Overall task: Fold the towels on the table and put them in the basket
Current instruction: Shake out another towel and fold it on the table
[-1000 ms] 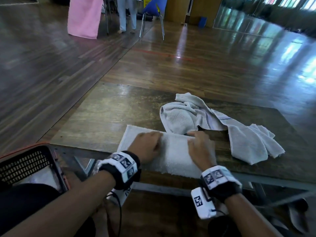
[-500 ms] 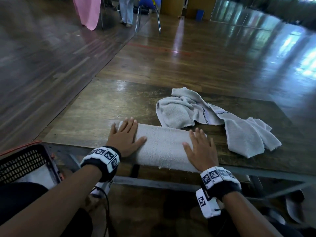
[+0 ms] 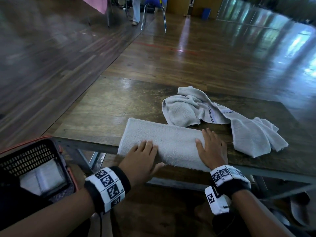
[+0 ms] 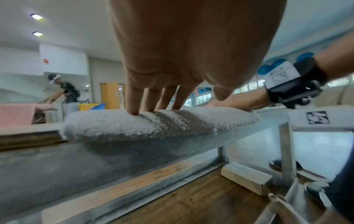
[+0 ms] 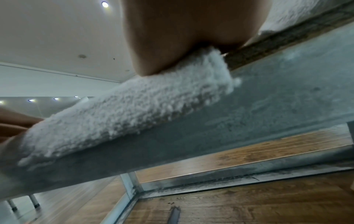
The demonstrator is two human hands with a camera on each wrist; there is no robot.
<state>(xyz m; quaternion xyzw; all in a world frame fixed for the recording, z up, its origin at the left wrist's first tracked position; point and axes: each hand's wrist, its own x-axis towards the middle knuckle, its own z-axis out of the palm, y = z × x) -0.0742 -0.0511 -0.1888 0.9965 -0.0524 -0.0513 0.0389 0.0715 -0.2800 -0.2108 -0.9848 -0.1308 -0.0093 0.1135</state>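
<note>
Lower left of the head view: black mesh basket, with a folded white towel inside, partly cut off by the frame edge and a dark shape in front.

Centre: folded towel as a long strip along the near edge of the table, overhanging it slightly. Soft, thick terry, light and limp; likely to sag and unfold if lifted by one end. Best taken at both short ends, or with flat palms underneath.

Left hand flat on the strip's left part, fingers straight and denting the pile. Right hand spread flat on the right end; fingers hidden in its wrist view.

Right: crumpled towel, unfolded, just behind the strip. Layers and count hard to make out; perhaps more than one piece.
</note>
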